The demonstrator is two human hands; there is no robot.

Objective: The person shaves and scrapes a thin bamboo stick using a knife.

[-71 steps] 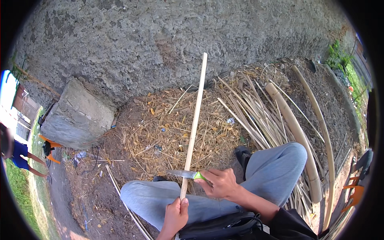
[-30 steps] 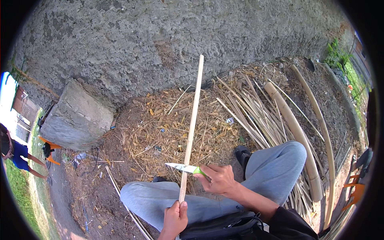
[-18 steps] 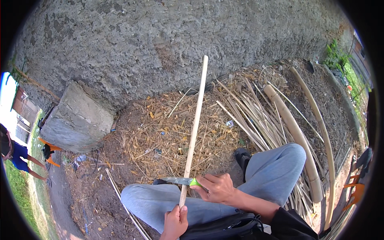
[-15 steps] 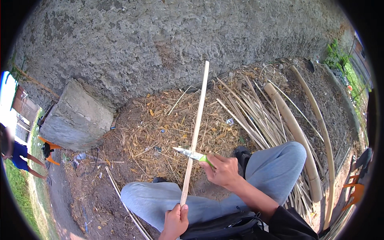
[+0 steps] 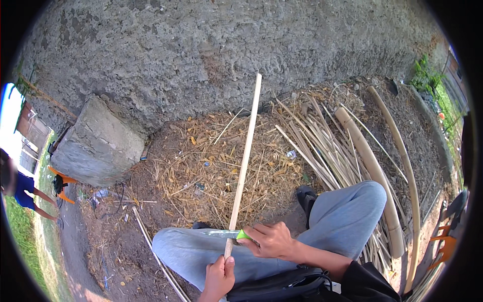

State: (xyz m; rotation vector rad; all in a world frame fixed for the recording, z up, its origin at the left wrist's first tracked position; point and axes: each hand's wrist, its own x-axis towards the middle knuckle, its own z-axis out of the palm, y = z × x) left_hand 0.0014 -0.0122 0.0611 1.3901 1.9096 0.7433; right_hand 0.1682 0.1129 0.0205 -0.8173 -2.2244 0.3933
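A long pale bamboo strip (image 5: pixel 245 163) slants up and away from me toward the wall. Its near end is gripped in my left hand (image 5: pixel 218 277), thumb lying along it, beside my left knee. My right hand (image 5: pixel 271 240) is closed round the green handle of a knife (image 5: pixel 224 233). The blade points left and lies across the strip, a short way above my left hand. The fingers hide most of the knife's handle.
Several thin split strips (image 5: pixel 322 146) lie in a heap at the right. Beside them are a thick bamboo piece (image 5: pixel 372 178) and a long curved one (image 5: pixel 402 151). A concrete block (image 5: pixel 100 143) stands at the left by the rough wall (image 5: pixel 211 45). A person in blue (image 5: pixel 25 191) is at the far left.
My right hand has drawn the knife down along the strip toward my left hand, the blade turning nearly level. My left hand keeps its hold, almost unmoved.
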